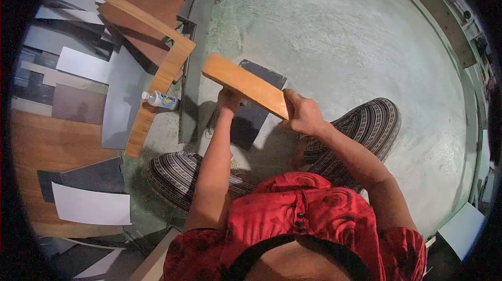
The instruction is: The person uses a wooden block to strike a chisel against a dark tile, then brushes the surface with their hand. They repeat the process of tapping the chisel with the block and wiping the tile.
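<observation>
A short orange-brown wooden board (pixel 246 85) with rounded corners is held up in front of me, tilted down toward the right. My right hand (pixel 304 113) is closed around its right end, thumb on the near side. Under the board's left half, my left hand (pixel 229 101) grips it from below, and the fingers are mostly hidden. Beneath the board lies a dark flat slab (pixel 248 126) on the floor, partly covered by the board and hands.
To the left, an L-shaped wooden piece (pixel 167 74) lies with a white labelled bottle (pixel 161 100) on it. Several offcut panels, such as a white sheet (pixel 91 202) and a brown board (pixel 149 6), are piled there. My legs (pixel 361 129) are folded on the concrete floor (pixel 314 30).
</observation>
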Demonstrator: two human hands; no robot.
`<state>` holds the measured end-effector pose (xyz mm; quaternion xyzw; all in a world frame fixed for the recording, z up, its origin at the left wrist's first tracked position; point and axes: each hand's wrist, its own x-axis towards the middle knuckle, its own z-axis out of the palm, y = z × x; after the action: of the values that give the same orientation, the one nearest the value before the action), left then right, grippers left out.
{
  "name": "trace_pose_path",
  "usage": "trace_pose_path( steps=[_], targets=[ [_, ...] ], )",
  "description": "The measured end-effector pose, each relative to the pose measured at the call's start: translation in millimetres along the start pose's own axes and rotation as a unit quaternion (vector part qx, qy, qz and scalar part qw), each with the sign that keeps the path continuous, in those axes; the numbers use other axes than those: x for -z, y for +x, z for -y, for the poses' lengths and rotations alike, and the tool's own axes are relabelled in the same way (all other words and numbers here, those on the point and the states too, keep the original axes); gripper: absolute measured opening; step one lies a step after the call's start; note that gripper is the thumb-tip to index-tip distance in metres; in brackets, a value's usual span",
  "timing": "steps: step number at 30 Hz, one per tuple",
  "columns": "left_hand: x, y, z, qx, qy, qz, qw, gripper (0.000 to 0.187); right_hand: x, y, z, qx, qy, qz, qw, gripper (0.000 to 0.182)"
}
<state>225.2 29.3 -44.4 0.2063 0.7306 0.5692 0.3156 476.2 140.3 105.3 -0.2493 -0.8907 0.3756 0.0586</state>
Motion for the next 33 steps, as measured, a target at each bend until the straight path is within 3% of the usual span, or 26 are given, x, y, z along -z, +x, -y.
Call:
trace_pose_path(
  steps=[5, 7, 8, 10, 11, 13, 14, 16, 19, 20, 22, 23, 26, 28, 32, 33],
  targets=[
    [2, 10, 18, -0.034, 0.112, 0.001, 0.993, 0.029, -3, 0, 2, 0.056, 0.056, -0.095, 0.992, 0.061],
    [4, 13, 23, 0.048, -0.223, 0.035, 0.973, 0.028, -1, 5, -2, 0.002, -0.017, 0.022, 1.0, 0.06],
    [3, 14, 23, 0.047, -0.222, 0.036, 0.973, 0.028, -1, 5, -4, 0.002, -0.016, 0.021, 1.0, 0.06],
    [1, 17, 26, 0.11, -0.495, -0.01, 0.862, 0.024, -2, 2, -5, -0.006, -0.013, 0.033, 0.999, 0.062],
    [1, 19, 28, 0.109, -0.497, -0.01, 0.861, 0.024, -1, 1, -4, -0.005, -0.015, 0.033, 0.999, 0.062],
    [2, 21, 34, 0.079, -0.395, 0.026, 0.915, 0.028, 2, -1, -2, -0.008, 0.0, 0.023, 1.0, 0.064],
    [1, 15, 23, 0.08, -0.395, 0.027, 0.915, 0.028, 1, -1, -1, -0.009, 0.0, 0.023, 1.0, 0.064],
    [-2, 1, -5, 0.064, -0.048, 0.012, 0.997, 0.033, 2, 1, -1, -0.018, 0.012, -0.008, 1.0, 0.077],
    [-12, -20, -35, 0.065, 0.041, 0.021, 0.997, 0.039, 0, 1, -7, -0.008, 0.028, -0.027, 0.999, 0.081],
    [-12, -13, -18, 0.067, 0.041, 0.02, 0.997, 0.039, -1, 1, -7, -0.008, 0.028, -0.025, 0.999, 0.081],
    [-14, -5, 5, -0.035, -0.208, 0.015, 0.977, 0.038, -2, 3, -7, 0.009, 0.018, -0.04, 0.999, 0.082],
    [-11, -2, 11, -0.034, -0.208, 0.013, 0.977, 0.038, -2, 4, -6, 0.01, 0.019, -0.037, 0.999, 0.082],
    [-4, -3, 6, -0.002, -0.193, 0.074, 0.978, 0.033, -4, 3, -6, 0.017, 0.029, -0.036, 0.999, 0.082],
    [-11, -15, -7, -0.081, -0.034, -0.017, 0.996, 0.031, -5, 2, -8, 0.061, 0.032, -0.064, 0.996, 0.082],
    [-3, 6, 15, -0.074, -0.044, -0.009, 0.996, 0.032, -6, 1, -9, 0.051, 0.038, -0.063, 0.996, 0.082],
    [-1, 6, 17, -0.062, 0.04, -0.015, 0.997, 0.035, -6, 2, -9, 0.058, 0.045, -0.063, 0.995, 0.079]
  ],
)
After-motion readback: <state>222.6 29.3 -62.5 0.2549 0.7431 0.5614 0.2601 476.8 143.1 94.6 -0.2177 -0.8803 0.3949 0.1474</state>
